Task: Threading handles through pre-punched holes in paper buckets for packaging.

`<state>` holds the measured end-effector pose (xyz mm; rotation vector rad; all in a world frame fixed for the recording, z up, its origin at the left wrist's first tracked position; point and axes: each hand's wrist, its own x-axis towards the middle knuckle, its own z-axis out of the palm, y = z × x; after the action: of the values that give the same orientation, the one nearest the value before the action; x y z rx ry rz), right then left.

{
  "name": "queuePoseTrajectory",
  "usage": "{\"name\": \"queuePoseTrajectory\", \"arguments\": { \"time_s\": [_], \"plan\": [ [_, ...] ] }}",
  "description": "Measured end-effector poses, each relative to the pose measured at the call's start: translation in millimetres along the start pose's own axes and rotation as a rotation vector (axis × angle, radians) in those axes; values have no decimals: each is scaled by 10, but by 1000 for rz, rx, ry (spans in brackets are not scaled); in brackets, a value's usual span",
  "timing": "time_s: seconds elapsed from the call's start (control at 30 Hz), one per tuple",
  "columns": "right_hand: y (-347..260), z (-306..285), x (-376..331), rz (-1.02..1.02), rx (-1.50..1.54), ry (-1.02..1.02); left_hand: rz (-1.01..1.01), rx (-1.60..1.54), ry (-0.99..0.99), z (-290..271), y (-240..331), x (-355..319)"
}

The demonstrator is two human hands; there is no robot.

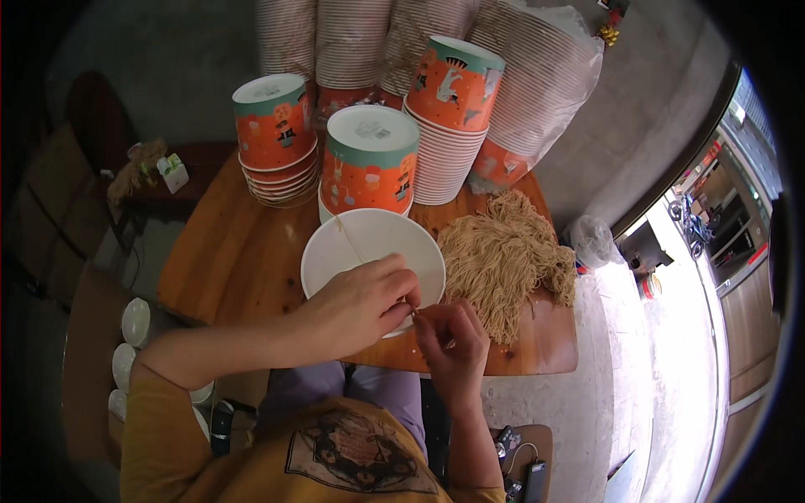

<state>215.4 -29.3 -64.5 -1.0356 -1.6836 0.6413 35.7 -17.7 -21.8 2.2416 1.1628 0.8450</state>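
Note:
A white paper bucket (323, 264) faces me with its open mouth at the front of the wooden table. A thin tan cord (350, 241) runs across its inside from the far rim down to my left hand. My left hand (362, 300) reaches over the bucket, its fingers closed in a pinch on the cord near the right rim. Touching or nearly touching it, my right hand (454, 339) pinches the cord too, just outside the near right rim. The fingertips hide most of the cord there. A heap of loose tan cords (503, 264) lies right of the bucket.
Upside-down orange and green paper buckets stand in a left stack (275, 126), a middle stack (369, 163) and a taller right stack (453, 92). Plastic-wrapped bucket stacks (537, 75) rise behind. White bowl-like containers (136, 323) sit low at left. The wooden table (235, 268) ends near my lap.

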Motion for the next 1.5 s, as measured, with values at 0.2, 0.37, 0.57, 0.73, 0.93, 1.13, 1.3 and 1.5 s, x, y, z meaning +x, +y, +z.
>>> {"name": "queuePoseTrajectory", "arguments": {
  "time_s": [0.2,0.37,0.57,0.73,0.93,1.13,1.3,1.5],
  "plan": [
    [4,41,-38,-127,-135,27,-174,-274,62,29,28,-39],
    [56,45,-46,-212,-202,56,-194,-337,56,36,33,-13],
    [60,47,-36,-217,-195,54,-204,-379,33,49,-21,10],
    [68,67,-54,-40,-18,41,-214,-453,6,66,-66,20],
    [108,125,-70,194,324,29,-357,-552,-152,-40,-56,60],
    [28,201,-26,341,514,-70,-451,-865,-146,-104,-162,-4],
    [-9,294,27,375,552,-125,-463,-1086,-133,-180,-265,-62],
    [15,364,46,387,618,-92,-514,-1114,-162,-241,-300,-68]
  ]
}}
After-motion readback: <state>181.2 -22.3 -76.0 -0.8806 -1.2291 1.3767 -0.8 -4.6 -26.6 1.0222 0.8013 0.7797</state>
